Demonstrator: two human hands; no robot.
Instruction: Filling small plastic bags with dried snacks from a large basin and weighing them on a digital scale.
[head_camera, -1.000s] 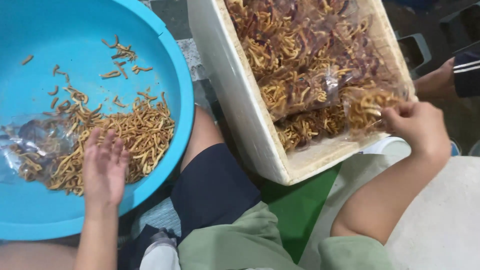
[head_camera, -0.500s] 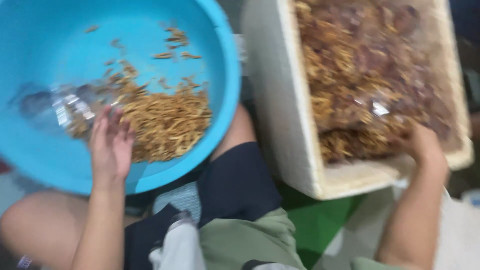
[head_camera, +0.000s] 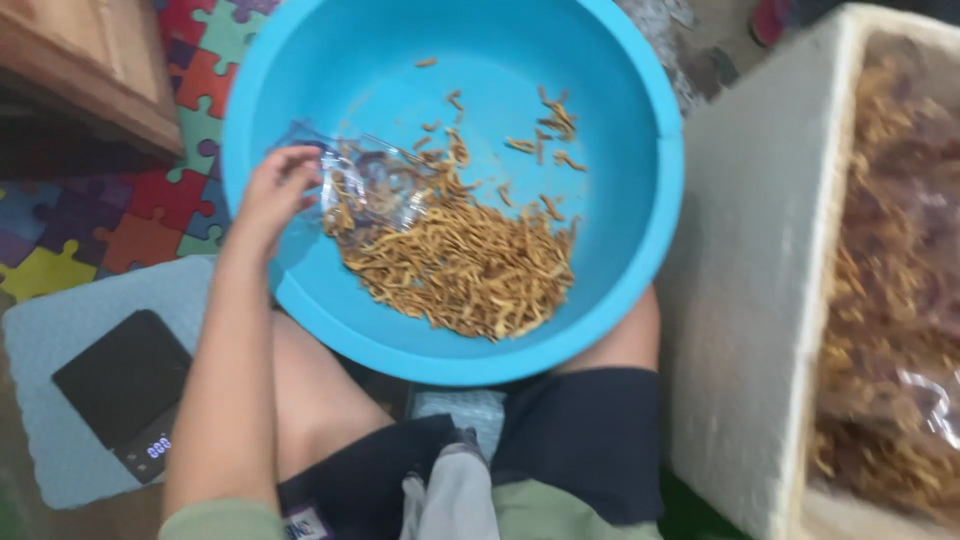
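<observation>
A clear plastic bag (head_camera: 365, 180) is gripped at its edge by the left hand (head_camera: 272, 190) inside the blue basin (head_camera: 640, 230), which is rested on the lap. A heap of dried orange-brown strands (head_camera: 465, 265) is spread beside the bag (some are seen within it). The right hand is out of view. A white foam box (head_camera: 745, 300) of similar strands is placed alongside.

Much here runs off the edges or goes soft with blur.

The white foam box (head_camera: 760, 300) is cut off at right and bottom, its dried orange-brown strands (head_camera: 890, 300) smeared beyond telling apart. The blue basin's (head_camera: 640, 200) far rim leaves the top edge. The clear plastic bag (head_camera: 375, 175) hides the left hand's (head_camera: 270, 195) fingertips. The small scale's (head_camera: 125, 390) digits are too tiny to read.
</observation>
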